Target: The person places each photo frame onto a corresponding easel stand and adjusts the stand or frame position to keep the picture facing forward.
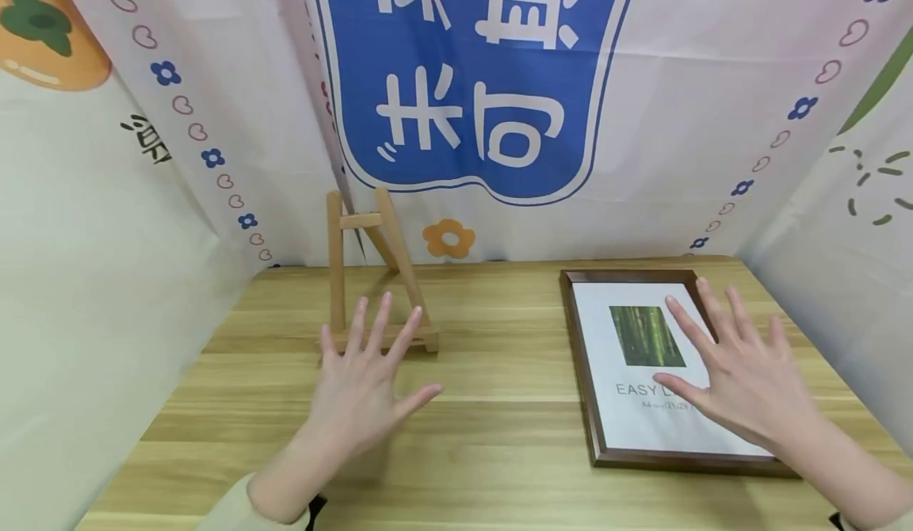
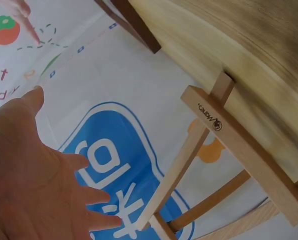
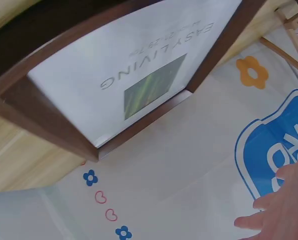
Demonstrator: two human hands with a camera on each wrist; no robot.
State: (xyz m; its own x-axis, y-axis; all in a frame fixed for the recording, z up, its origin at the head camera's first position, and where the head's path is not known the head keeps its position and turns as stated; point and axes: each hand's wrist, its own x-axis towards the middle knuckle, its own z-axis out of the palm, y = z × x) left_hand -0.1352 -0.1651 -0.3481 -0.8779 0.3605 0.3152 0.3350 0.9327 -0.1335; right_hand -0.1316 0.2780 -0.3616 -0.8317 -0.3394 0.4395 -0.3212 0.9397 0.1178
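Observation:
A small wooden easel [image 1: 403, 257] stands upright at the back left of the table. In front of it, my left hand [image 1: 360, 388] has its fingers spread and straight, fingertips overlapping the easel's lower ledge in the head view. The left wrist view shows that ledge [image 2: 244, 155] with a printed mark, apart from the hand [image 2: 44, 175]. A brown picture frame [image 1: 581, 372] lies flat at the right, holding a white insert with a green forest picture [image 1: 645, 337]. Over its right side my right hand [image 1: 749, 380] is spread, holding nothing. Its fingers [image 3: 269, 210] appear apart from the frame in the right wrist view.
The wood-grain table [image 1: 492, 436] meets a white printed cloth [image 1: 656, 158] at the back, with a blue panel of white characters. Similar cloth hangs along the left and right sides. Between the easel and the picture frame lies a stretch of bare tabletop.

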